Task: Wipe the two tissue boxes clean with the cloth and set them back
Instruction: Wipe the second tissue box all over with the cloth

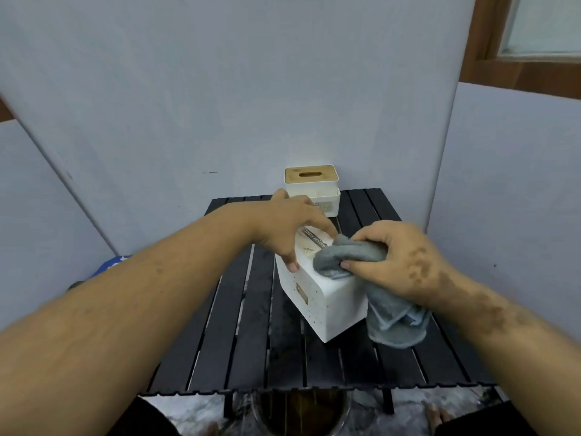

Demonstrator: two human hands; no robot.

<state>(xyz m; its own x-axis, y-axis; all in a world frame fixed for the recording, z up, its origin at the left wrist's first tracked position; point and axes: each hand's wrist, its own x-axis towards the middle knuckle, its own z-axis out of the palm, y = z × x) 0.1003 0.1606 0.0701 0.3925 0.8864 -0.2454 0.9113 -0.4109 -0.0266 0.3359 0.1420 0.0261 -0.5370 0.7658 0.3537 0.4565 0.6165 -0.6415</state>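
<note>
Sitting near the middle of the black slatted tabletop (239, 357) is the near tissue box (327, 302), white, turned at an angle. Left hand (290, 223) is on its top, fingers spread and pressing down to steady it. Right hand (399, 259) has its fingers curled around a bunched grey cloth (352, 254), pressed on the box's top edge, the rest hanging down beside it. Second tissue box (312, 180), wooden lid, sits at the far edge.
</note>
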